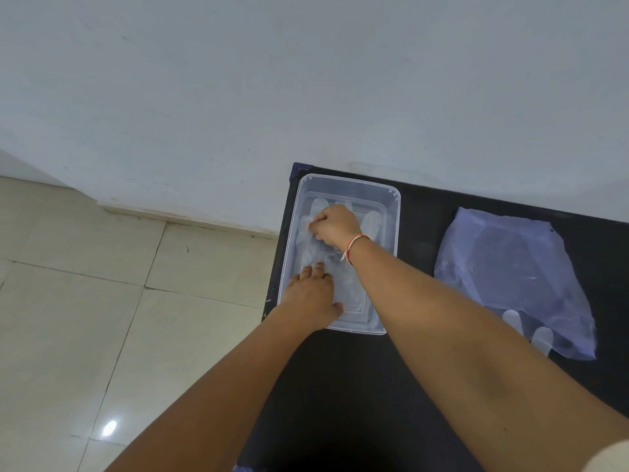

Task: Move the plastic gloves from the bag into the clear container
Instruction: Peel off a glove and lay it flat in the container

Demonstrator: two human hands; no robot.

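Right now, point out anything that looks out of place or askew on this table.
Two glove fingertips poke out from the near edge of the bag, so gloves remain there. The clear container sits right at the table's left edge. Both hands, left hand and right hand, are inside it, on the gloves.

Both forearms cross the clear container [394, 212], leaving bare black table [418, 233] open between it and the bag [517, 267].

clear container [394, 212] and bluish bag [510, 274] on a black table [340, 386].
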